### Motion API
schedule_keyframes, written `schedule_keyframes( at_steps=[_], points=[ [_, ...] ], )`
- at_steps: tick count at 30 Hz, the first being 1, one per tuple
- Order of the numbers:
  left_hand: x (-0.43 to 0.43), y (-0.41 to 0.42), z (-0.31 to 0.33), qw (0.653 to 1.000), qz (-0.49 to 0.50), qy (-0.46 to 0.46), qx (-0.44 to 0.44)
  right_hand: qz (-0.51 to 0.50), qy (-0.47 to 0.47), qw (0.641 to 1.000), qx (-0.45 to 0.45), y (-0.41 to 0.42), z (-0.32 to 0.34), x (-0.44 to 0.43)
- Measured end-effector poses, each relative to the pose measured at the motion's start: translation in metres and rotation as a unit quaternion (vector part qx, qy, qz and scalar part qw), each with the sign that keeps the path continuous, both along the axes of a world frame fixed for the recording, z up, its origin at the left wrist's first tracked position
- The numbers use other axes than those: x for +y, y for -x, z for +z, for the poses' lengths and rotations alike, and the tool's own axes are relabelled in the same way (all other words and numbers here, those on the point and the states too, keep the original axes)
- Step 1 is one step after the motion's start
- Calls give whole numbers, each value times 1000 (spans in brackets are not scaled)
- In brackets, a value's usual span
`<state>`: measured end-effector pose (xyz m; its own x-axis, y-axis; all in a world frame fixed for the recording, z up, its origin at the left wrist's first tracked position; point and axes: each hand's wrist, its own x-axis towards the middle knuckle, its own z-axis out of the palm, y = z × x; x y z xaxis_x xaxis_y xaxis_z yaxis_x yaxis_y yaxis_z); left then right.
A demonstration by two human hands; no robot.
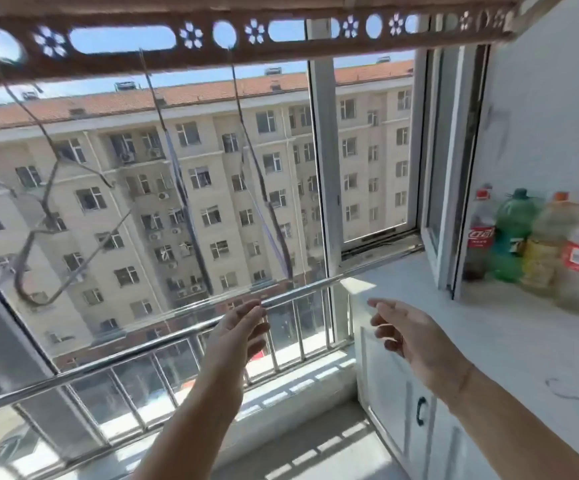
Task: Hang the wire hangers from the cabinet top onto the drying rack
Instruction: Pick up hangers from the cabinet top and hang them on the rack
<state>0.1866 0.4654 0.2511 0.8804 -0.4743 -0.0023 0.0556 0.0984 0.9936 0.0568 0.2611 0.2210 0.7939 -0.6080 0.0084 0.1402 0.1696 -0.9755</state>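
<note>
Hangers (186, 199) hook 3 holes (225, 33) of rack (281, 53); 4 bottles (509, 237).

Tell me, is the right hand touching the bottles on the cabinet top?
Apart. The head view shows the right hand open in the air, with a stretch of bare cabinet top between it and the bottles.

An enclosed apartment balcony in a home: a perforated drying rack (212, 46) overhead, wide windows (142, 202) facing a residential block (191, 140), and drink bottles (537, 244) on a white cabinet (489, 334) at right.
</note>
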Motion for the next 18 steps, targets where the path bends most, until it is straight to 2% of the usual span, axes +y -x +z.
schedule_keyframes(
  at_steps=[5, 10, 18],
  points=[
    [-60, 31, -64, 990, -119, -79, 12, -104, -19, 992, 75, 57, -67, -16],
    [-131, 77, -116, 961, -230, -151, 18, -212, -40, 969, 118, 134, -116, -50],
    [-244, 181, -181, 907, -360, -211, 64, -400, -93, 890, 199, 288, -187, -122]
  ],
)
